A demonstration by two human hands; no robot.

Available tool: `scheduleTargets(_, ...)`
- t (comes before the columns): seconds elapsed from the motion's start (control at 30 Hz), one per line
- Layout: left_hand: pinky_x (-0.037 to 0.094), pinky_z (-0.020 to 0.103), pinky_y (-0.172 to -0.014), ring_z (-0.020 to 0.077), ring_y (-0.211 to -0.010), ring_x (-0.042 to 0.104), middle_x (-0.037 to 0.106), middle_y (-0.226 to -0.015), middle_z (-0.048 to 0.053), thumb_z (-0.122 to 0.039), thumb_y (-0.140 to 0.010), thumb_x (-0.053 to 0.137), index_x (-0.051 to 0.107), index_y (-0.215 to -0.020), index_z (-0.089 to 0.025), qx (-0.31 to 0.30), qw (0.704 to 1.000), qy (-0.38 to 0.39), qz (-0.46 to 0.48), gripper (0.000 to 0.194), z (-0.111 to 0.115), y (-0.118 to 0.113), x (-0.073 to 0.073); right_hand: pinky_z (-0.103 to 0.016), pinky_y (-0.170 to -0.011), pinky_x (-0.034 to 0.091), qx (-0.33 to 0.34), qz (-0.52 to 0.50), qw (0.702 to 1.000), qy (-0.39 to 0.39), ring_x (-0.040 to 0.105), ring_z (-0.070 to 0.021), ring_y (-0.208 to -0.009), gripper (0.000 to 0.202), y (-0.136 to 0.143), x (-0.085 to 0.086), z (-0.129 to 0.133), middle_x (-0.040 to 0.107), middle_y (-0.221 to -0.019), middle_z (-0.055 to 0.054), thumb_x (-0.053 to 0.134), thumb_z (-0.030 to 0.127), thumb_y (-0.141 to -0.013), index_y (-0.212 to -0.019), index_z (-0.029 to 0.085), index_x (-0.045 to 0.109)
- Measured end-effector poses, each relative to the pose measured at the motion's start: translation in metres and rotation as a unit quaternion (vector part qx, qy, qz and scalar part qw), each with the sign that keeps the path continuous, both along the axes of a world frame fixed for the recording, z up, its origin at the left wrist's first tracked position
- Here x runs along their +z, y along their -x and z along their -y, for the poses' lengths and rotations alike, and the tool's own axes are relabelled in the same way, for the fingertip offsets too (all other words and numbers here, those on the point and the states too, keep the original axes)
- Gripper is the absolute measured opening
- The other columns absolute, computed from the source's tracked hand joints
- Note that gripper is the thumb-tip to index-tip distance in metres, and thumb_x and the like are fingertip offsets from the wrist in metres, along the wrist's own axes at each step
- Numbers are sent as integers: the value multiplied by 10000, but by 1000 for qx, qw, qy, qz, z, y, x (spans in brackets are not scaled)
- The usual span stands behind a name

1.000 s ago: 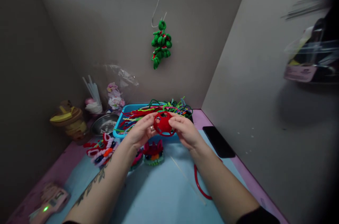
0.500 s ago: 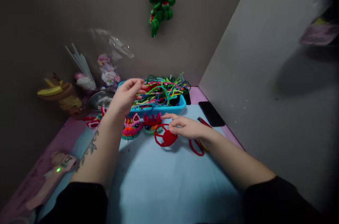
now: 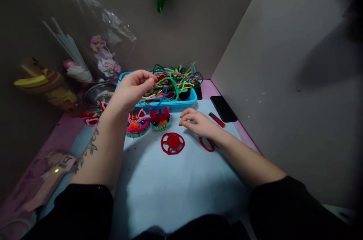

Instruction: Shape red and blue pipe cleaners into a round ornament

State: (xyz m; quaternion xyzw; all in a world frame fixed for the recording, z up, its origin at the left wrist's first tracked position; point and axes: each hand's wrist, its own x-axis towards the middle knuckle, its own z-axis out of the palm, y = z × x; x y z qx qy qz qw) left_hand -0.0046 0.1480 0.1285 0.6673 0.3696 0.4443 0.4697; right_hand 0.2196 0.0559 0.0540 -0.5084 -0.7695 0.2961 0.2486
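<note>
My left hand hovers at the left part of a blue plastic basket heaped with coloured pipe cleaners. Its thumb and fingertips are pinched together; whatever is between them is too small to make out. On the cloth lies a flat red wheel-shaped piece of pipe cleaner, with a solid centre and spokes, touched by neither hand. To its upper right is my right hand, palm down, fingers loosely bent and apart, beside a thin clear stick. A red loop is partly under my right wrist.
Two colourful pipe-cleaner animal heads stand before the basket. A black phone and a red cutter-like tool lie at right. At left are a metal bowl and a pink glue gun with a green light.
My right hand has let go of the red wheel, which now lies flat on the cloth. My left hand stays over the basket. The view has tipped downward.
</note>
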Motion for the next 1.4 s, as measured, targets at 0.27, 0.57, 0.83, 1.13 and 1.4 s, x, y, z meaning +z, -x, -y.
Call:
scheduleTargets(0.27,425,239,-604,137,-639,579,649,-718,19,-310,-744,570,635,-884,-153,-148,941,-94,-288,220,9,-5,-1,-347,-901,426,86,9,996,21,537,-191,-975,216,4,-11,27,564,-985,-64,666,169,-745,-960,187,660)
scheduleTargets(0.57,356,237,-523,168,-596,560,647,-753,14,-300,-602,698,563,-1015,-209,-316,767,-92,-551,444,43,-31,-14,-275,-725,439,104,77,991,20,555,-171,-820,117,-1,-26,29,583,-834,-35,662,174,-742,-859,179,651)
scheduleTargets(0.83,386,264,-631,208,-769,589,642,-947,62,-355,-676,665,515,-1158,-206,-325,791,-118,-505,526,40,-39,-24,-311,-776,443,59,55,989,-123,538,-178,-855,162,-6,-38,30,576,-844,-46,504,99,-810,-850,193,629)
scheduleTargets(1.13,427,266,-652,164,-737,592,623,-803,14,-277,-698,680,408,-1273,-201,-400,886,83,-220,641,26,-45,-34,-312,-739,467,-111,-108,963,-221,540,-163,-835,208,-9,-45,27,521,-888,-38,483,106,-825,-962,229,579)
scheduleTargets(1.4,388,219,-605,91,-624,528,564,-732,-17,-264,-642,765,453,-1183,-179,-311,916,252,25,631,23,-56,-52,-290,-714,457,-180,-207,943,-187,501,-151,-822,175,-9,-40,29,457,-984,-50,522,205,-837,-1008,232,544)
